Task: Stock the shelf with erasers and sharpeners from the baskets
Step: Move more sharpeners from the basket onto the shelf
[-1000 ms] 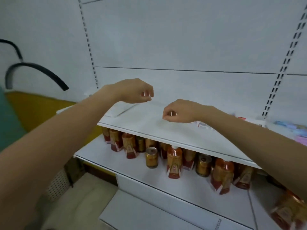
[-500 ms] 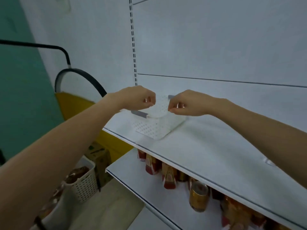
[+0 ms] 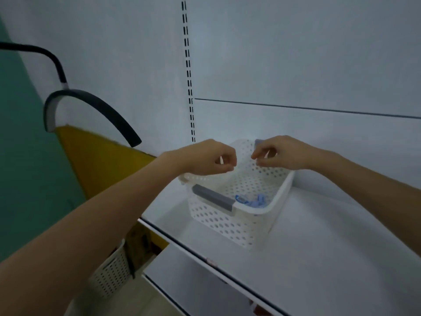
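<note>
Basket: white perforated plastic, upright on the upper shelf, toward its left end and close to the back panel. Grey handle across the near-left rim; a second grey bit just showing at the far rim. Inside, on the bottom toward the near right, a few small blue items, too blurred to name. Left grip: raised over the basket's left rim, fingers curled in against the thumb, tips together; whether pinching something small, cannot tell. Right grip: over the far rim, fingers likewise curled toward the thumb, tips together; anything held not to be made out. Both near each other above the basket, apart, not touching one another; contact with the rim unclear. Below and nearer, a lower shelf, also white. Far left: a teal wall, a yellow panel, a black curved tube in front of them. Down at the near left, a second perforated basket, pale, partly hidden by the left forearm.
</note>
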The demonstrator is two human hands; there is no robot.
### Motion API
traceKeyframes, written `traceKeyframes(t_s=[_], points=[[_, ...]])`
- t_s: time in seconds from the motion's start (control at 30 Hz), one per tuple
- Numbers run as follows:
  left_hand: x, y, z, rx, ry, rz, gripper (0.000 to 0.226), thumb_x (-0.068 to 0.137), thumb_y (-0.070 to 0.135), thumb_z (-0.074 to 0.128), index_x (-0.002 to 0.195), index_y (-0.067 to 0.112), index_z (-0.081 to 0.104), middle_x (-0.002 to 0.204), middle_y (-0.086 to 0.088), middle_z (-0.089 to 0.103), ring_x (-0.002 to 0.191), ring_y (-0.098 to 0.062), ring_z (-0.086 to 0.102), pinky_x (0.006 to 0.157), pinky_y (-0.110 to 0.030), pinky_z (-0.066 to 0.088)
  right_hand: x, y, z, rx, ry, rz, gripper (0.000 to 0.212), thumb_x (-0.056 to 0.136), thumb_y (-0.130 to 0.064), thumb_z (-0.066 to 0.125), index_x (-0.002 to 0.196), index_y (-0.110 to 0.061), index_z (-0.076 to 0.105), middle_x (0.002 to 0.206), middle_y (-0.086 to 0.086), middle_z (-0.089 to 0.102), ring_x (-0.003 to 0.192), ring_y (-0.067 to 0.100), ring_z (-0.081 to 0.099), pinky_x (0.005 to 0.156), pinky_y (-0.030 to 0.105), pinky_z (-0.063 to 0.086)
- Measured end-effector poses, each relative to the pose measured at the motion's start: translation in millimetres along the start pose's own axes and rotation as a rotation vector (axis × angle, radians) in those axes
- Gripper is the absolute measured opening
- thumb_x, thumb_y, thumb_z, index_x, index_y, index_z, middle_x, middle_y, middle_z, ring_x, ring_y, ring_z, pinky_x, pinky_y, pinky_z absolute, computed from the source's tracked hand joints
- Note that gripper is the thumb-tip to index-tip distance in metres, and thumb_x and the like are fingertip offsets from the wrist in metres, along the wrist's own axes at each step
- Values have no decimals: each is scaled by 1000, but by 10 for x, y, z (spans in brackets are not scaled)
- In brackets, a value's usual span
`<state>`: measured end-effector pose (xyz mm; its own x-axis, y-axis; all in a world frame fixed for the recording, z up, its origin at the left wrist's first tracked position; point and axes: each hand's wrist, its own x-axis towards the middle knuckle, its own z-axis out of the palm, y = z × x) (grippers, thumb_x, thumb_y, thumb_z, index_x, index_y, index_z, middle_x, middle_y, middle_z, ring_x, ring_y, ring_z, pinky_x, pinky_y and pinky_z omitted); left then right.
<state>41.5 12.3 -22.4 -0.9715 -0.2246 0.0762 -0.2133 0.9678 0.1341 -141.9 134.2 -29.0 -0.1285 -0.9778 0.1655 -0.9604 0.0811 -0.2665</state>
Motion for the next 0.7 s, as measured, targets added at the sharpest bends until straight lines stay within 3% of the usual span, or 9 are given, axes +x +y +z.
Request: traceKeyframes(t_s=[0.1, 0.3, 0.43, 0.53, 0.7], points=[[227, -36, -11, 9, -123, 113, 22, 90, 28, 56, 111, 21, 58, 99, 11, 58, 81, -5, 54, 76, -16, 42, 81, 5, 51, -39, -19, 94, 20, 84, -26, 64, 104, -23, 65, 96, -8, 61, 73, -4, 51, 62, 2, 36], [581, -51, 146, 61, -398, 364, 40, 83, 28, 67, 120, 22, 54, 114, 5, 57, 84, -7, 54, 72, -8, 38, 60, -24, 102, -94, 14, 300, 20, 86, -23, 60, 106, -20, 65, 99, -5, 59, 86, 8, 52, 75, 19, 36], [711, 45, 286, 6, -518, 536, 52, 80, 30, 70, 128, 26, 50, 129, 5, 47, 104, -17, 55, 90, -27, 47, 23, -49, 118, -12, 122, 400, 17, 86, -17, 60, 102, -17, 67, 94, -7, 59, 87, 6, 54, 77, 17, 38], [710, 134, 396, -16, -540, 670, 52, 83, 26, 68, 131, 20, 48, 131, 0, 48, 113, -19, 50, 98, -33, 42, 17, -79, 131, 35, 158, 438, 15, 86, -15, 60, 99, -16, 68, 91, -7, 58, 86, 6, 54, 78, 17, 40], [683, 143, 462, -50, -516, 783, 45, 82, 17, 68, 123, 10, 52, 119, -6, 56, 105, -21, 51, 95, -31, 41, 16, -100, 136, 49, 146, 475, 16, 85, -15, 61, 99, -16, 68, 90, -8, 59, 86, 6, 56, 81, 19, 44]])
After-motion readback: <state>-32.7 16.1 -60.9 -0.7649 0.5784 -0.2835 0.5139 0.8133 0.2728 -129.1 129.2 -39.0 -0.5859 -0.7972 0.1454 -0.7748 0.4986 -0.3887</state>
